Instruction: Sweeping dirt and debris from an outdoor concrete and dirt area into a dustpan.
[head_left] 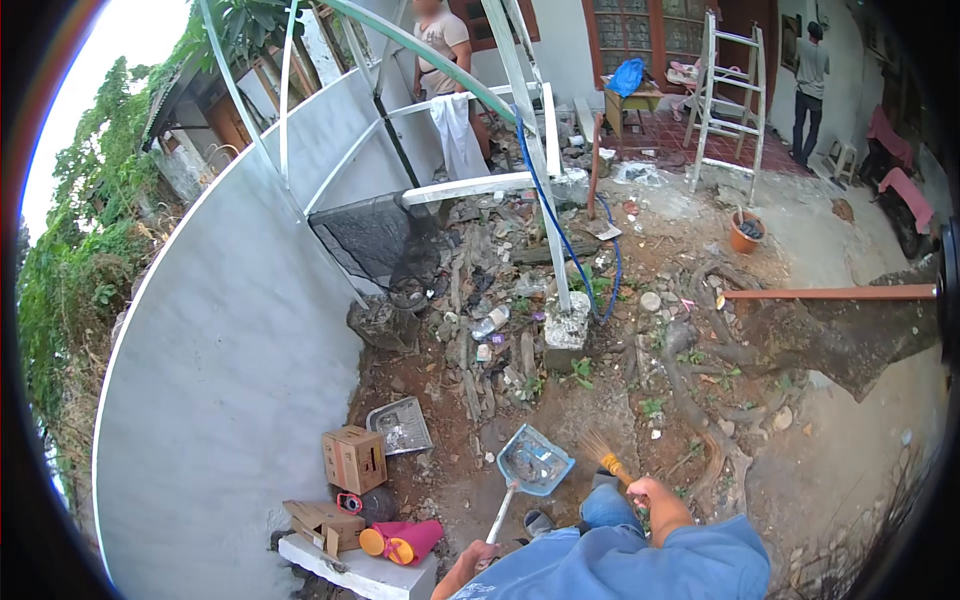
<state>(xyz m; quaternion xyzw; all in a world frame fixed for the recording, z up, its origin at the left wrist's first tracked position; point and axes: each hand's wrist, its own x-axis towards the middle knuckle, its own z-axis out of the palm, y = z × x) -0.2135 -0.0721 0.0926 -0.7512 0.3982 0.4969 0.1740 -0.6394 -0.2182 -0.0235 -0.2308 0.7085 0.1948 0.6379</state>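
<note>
My left hand (481, 553) is closed around the pale long handle of a light blue dustpan (508, 472). The pan rests on the dirt ahead of my feet, with some debris in it. My right hand (646, 489) grips a short broom (613, 465) by its orange-yellow binding. Its straw bristles point forward and left, to the right of the dustpan and apart from it. Around the pan lies brown soil with small stones and scraps.
At left stand a grey wall (230, 350), a cardboard box (354, 458), a grey tray (400, 426) and pink boots (415, 541). Ahead are rubble, a plastic bottle (491, 321), a metal post (548, 220) and a ladder (730, 110). Tree roots (680, 375) lie right. Two people stand farther back.
</note>
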